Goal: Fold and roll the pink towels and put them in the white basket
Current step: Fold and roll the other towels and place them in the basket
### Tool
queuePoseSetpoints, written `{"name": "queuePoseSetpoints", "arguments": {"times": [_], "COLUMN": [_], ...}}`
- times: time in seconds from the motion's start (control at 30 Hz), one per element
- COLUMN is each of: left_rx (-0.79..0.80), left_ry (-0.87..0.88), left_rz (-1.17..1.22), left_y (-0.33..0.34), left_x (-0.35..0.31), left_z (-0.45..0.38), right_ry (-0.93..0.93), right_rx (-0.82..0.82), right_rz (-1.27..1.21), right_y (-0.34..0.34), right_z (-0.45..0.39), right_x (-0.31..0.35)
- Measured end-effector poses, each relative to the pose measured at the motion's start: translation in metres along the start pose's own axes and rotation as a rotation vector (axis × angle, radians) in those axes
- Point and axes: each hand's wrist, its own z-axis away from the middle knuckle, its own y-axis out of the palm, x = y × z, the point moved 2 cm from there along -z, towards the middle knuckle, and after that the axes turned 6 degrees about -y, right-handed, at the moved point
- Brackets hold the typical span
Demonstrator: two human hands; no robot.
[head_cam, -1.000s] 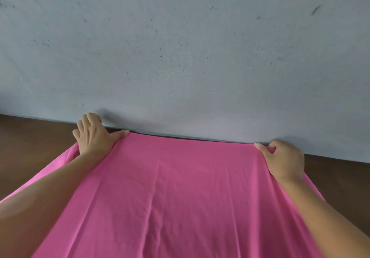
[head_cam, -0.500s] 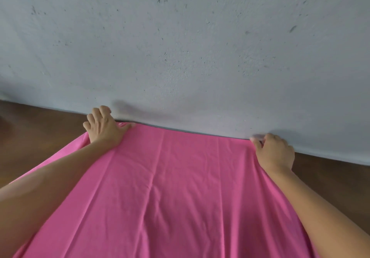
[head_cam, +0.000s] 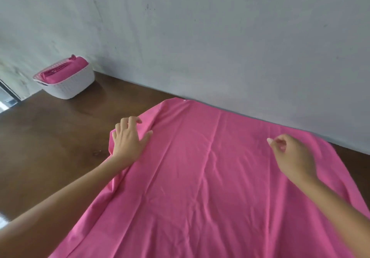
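Task status: partly complete. The white basket (head_cam: 66, 83) stands on the brown wooden table (head_cam: 50, 137), at the far left against the grey wall (head_cam: 220, 37). It already contains rolled pink towels (head_cam: 66, 68) (the exact number cannot be determined from this view). These count as finished units.

The pink towel (head_cam: 200, 177) currently in work lies spread flat on the table, its far edge just beside the foot of the wall. No fold is visible in it, though the near portion runs out of view at the bottom. Light creases run along the cloth, and the left edge is slightly bunched.

Hand state:
- The left hand (head_cam: 128, 139) rests on the towel's left edge, palm down. Its fingertips curl over the bunched border at the far left corner; the fingers appear to gather the cloth rather than lie flat.
- The right hand (head_cam: 290, 153) hovers above the right part of the towel with loosely curled fingers. It grasps nothing.

Remaining work, as judged from the layout: fold this towel, roll it, then carry it to the basket, which is well apart from the towel.

Markings: no brand, label text or other writing is legible. A small pale speck near the towel's far edge is too small to identify.
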Motion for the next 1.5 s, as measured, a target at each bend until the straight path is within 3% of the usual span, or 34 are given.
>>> {"name": "queuePoseSetpoints", "arguments": {"times": [0.2,0.47,0.77,0.93,1.0,1.23,1.37,1.5], "left_rx": [-0.012,0.057,0.423,0.442,0.43,0.556,0.714,0.714], "left_ry": [-0.169,-0.227,-0.085,-0.004,0.054,0.545,0.591,0.615], "left_rz": [0.064,0.129,0.284,0.417,0.397,0.295,0.153,0.064], "left_y": [-0.034,-0.049,-0.04,-0.04,-0.039,-0.016,0.003,0.013], "left_x": [0.067,0.133,0.128,0.106,0.093,0.038,0.029,0.03], "left_z": [0.041,0.046,-0.025,-0.037,-0.034,0.01,0.032,0.046], "right_ry": [-0.121,-0.265,-0.25,-0.208,-0.19,-0.127,-0.102,-0.171], "right_rx": [0.108,0.253,0.289,0.267,0.235,0.087,0.074,0.148], "right_rz": [-0.127,-0.219,-0.24,-0.244,-0.243,-0.258,-0.278,-0.27], "right_y": [0.041,0.11,0.146,0.137,0.13,0.105,0.105,0.115], "right_z": [0.027,0.035,0.044,0.048,0.046,0.026,0.018,0.007], "right_x": [0.079,0.19,0.259,0.264,0.262,0.245,0.239,0.246]}}
